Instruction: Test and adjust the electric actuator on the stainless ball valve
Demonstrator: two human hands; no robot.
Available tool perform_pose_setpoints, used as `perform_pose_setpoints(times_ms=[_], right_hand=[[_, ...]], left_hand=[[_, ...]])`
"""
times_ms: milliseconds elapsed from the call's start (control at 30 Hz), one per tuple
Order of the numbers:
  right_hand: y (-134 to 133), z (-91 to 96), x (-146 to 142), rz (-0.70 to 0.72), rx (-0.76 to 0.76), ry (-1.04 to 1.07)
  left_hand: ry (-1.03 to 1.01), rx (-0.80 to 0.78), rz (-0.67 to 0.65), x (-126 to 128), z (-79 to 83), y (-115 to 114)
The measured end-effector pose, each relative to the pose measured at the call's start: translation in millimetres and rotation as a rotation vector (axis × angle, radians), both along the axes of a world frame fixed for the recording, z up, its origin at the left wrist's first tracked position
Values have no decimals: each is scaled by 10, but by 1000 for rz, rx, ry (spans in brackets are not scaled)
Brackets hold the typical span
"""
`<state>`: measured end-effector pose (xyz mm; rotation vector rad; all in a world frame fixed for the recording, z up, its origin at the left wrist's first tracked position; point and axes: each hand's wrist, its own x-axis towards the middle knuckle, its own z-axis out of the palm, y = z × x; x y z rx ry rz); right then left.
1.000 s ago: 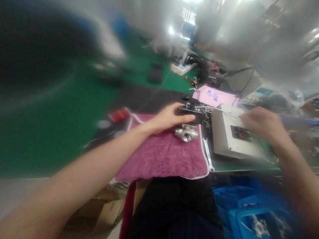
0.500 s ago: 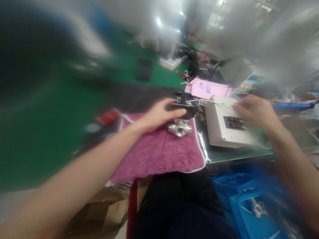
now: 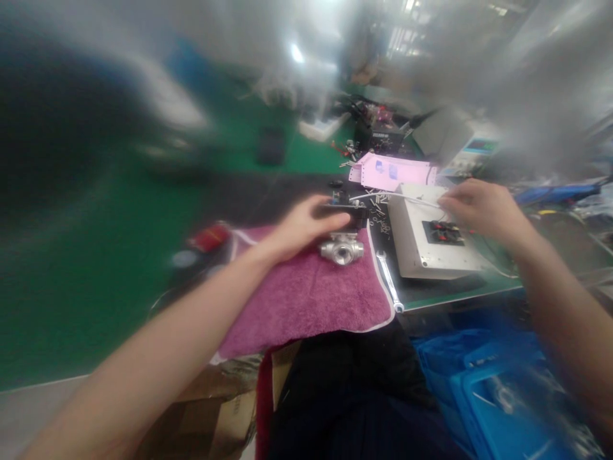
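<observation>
My left hand (image 3: 311,225) is wrapped round the black body of a valve actuator (image 3: 357,216), with the thumb along its near side. Small electrical parts show on top of it. Below it a steel ball valve (image 3: 342,250) rests on a purple towel (image 3: 306,306). From the actuator's top a white cable (image 3: 383,193) runs right to my right hand (image 3: 472,203), whose fingers are pinched on it above a white box (image 3: 414,236). Set in the box's top is a black terminal block (image 3: 445,232) with red parts.
A wrench (image 3: 390,282) lies between towel and box. Behind are loose screws (image 3: 378,207), pink papers (image 3: 395,172) and a bench instrument (image 3: 467,150). A red object (image 3: 211,236) lies left of the towel. Blue bins (image 3: 460,383) stand below the table edge at right.
The view has shifted slightly. Both hands keep their grips, the left on the actuator and the right on the cable; nothing has been let go.
</observation>
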<state>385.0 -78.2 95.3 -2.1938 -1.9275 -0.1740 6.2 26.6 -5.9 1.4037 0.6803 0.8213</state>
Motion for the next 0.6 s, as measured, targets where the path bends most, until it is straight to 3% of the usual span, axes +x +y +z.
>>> perform_pose_setpoints(times_ms=[133, 300, 367, 500, 600], right_hand=[[-56, 19, -3, 26, 47, -14], [-263, 92, -368, -37, 355, 2], [-389, 136, -657, 15, 402, 96], [-590, 188, -1262, 282, 314, 167], [-639, 141, -1558, 379, 289, 272]], left_hand=[[-13, -7, 9, -3, 8, -6], [-17, -1, -27, -6, 28, -8], [-16, 3, -28, -9, 32, -10], [-7, -2, -28, -15, 31, -16], [-1, 2, -30, -15, 34, -19]])
